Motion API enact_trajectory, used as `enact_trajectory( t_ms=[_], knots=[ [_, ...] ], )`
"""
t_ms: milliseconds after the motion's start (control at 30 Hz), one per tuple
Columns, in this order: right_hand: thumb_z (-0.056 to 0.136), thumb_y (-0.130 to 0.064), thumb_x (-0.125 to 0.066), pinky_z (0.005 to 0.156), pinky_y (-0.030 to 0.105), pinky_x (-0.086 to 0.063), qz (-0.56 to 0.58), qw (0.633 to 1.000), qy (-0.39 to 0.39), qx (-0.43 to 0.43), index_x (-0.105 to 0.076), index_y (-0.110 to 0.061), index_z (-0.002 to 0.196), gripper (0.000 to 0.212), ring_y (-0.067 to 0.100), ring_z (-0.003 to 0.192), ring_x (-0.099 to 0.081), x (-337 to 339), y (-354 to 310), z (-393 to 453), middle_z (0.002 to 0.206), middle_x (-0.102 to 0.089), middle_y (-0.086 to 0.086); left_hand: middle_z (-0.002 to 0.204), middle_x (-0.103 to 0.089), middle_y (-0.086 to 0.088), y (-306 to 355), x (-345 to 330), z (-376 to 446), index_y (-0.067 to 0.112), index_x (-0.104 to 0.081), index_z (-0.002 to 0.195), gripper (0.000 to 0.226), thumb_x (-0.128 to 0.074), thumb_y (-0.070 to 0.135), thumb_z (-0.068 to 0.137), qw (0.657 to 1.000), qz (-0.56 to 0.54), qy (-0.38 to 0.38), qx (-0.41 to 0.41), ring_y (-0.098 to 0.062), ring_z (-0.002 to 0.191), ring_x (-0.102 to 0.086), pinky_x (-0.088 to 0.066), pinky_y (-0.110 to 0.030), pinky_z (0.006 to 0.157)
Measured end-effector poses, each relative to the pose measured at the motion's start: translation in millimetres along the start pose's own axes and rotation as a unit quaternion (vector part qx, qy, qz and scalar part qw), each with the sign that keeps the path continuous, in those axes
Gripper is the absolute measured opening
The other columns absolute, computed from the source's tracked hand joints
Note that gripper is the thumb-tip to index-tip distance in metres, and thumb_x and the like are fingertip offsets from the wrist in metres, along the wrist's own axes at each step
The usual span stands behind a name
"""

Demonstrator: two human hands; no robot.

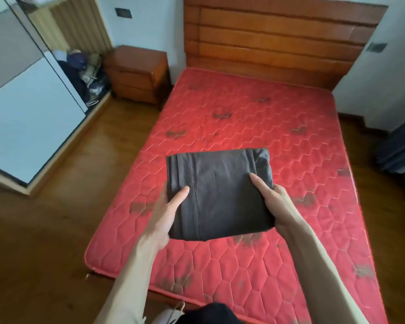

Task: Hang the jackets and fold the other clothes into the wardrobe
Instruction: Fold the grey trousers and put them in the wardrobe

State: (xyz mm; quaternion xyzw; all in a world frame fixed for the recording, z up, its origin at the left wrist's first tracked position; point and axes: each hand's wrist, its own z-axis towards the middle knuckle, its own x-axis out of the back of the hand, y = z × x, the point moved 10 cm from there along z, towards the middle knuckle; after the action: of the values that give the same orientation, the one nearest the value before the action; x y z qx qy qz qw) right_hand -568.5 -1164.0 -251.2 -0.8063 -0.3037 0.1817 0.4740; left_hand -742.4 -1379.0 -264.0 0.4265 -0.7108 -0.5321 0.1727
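Dark fabric (208,315) sits at the bottom edge, below both forearms. Above it the left hand (167,215) and right hand (275,204) clasp opposite sides of a folded dark garment (220,195), thumbs on top, fingers hidden beneath, holding it over the red mattress (267,127). Only 2 side grips support the stack, so its middle could sag and the layers slide apart on the way to the wardrobe (33,101), well to the left of the left hand. A tilt toward either hand would spill the fold.
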Motion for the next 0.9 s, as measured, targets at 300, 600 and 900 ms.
enact_trajectory(
  t_ms=[300,600,900],
  knots=[
    [0.089,-0.038,-0.082,0.073,0.024,-0.061,-0.004,0.984,-0.178,0.003,-0.082,-0.013,0.106,0.030,0.021,0.102,-0.078,-105,-3,-23,0.109,-0.080,0.007,0.129,-0.073,0.007,24,76,-79,0.047,-0.067,0.127,0.035,-0.074,0.040,0.093,0.989,-0.059,0.132,-0.039,-0.017,0.119,-0.070,-0.052,-0.049,0.105],
    [0.090,-0.033,-0.080,0.078,0.027,-0.062,0.016,0.956,-0.291,-0.027,-0.083,-0.016,0.108,0.025,0.024,0.108,-0.076,-231,-2,-73,0.115,-0.079,0.010,0.128,-0.074,-0.001,27,182,-146,0.042,-0.070,0.128,0.045,-0.079,0.039,0.084,0.967,-0.177,0.177,-0.051,-0.025,0.112,-0.074,-0.063,-0.040,0.077],
    [0.091,-0.031,-0.080,0.074,0.023,-0.061,-0.012,0.947,-0.321,-0.013,-0.079,-0.009,0.114,0.033,0.022,0.106,-0.077,-389,23,-130,0.114,-0.079,0.009,0.118,-0.077,0.003,53,344,-205,0.041,-0.070,0.122,0.033,-0.076,0.042,0.089,0.961,-0.113,0.241,-0.071,-0.021,0.105,-0.076,-0.062,-0.045,0.082]
  ],
)
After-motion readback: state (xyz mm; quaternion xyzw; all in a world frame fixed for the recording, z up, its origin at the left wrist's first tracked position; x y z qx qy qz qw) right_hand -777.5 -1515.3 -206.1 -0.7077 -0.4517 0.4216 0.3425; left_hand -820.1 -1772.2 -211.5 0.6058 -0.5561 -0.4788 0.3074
